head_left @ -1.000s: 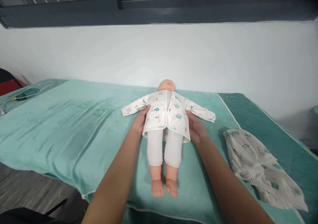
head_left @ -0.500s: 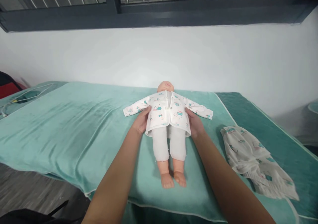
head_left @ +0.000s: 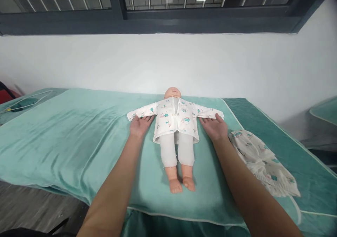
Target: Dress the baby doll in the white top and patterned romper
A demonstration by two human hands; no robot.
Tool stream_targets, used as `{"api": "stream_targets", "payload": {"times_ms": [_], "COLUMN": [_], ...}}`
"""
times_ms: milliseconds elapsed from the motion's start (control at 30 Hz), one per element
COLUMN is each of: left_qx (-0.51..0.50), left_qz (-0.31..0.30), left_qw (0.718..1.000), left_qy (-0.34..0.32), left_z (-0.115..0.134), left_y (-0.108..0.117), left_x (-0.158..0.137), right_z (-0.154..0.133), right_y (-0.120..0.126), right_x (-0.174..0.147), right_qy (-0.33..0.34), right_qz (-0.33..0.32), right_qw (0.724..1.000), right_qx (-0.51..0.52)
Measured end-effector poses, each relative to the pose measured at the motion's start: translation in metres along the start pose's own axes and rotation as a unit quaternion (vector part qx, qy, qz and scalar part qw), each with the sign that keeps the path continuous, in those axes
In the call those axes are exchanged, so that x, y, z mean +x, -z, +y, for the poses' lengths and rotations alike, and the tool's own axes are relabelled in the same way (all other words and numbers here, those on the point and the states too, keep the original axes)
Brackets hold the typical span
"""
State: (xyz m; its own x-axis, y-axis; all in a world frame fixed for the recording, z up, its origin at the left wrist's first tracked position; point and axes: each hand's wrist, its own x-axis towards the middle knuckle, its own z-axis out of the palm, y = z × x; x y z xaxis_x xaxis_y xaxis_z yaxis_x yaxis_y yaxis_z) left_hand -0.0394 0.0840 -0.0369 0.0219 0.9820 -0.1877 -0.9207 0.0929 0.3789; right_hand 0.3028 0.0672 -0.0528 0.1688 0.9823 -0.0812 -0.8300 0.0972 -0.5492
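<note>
Jacket (head_left: 163,122) still open; left hand (head_left: 140,125), right hand (head_left: 215,127) shifted to sleeves (head_left: 144,110)

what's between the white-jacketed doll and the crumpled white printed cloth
In the head view, the bare right hand and forearm, over pale green fabric.

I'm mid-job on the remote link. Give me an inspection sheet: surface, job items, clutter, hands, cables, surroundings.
Surface: green cover, wrinkled on the left.
Job items: doll lying face up, wearing a printed white jacket with its front edges parted at the collar.
Clutter: crumpled printed garment to the right; red-and-black item cut off at the left edge.
Hands: left hand and right hand open, palms up, each at one sleeve's lower edge.
Cables: none certain; thin white loop at far left may be cord or trim.
Surroundings: white wall, dark window frame above.
</note>
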Motion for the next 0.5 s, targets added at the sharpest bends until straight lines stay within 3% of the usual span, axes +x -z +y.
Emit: {"api": "stream_targets", "payload": {"times_ms": [300,500], "left_qx": [0.031,0.05], "left_qz": [0.009,0.014], "left_qw": [0.999,0.998], "left_qy": [-0.032,-0.046], "left_z": [0.012,0.009], "left_y": [0.005,0.002], "left_x": [-0.009,-0.015], "right_z": [-0.015,-0.005], "right_y": [0.015,0.013], "right_x": [-0.01,-0.048], "right_qy": [0.053,0.095], "right_qz": [0.039,0.07], "right_qw": [0.998,0.984], "right_qx": [0.011,-0.131]}}
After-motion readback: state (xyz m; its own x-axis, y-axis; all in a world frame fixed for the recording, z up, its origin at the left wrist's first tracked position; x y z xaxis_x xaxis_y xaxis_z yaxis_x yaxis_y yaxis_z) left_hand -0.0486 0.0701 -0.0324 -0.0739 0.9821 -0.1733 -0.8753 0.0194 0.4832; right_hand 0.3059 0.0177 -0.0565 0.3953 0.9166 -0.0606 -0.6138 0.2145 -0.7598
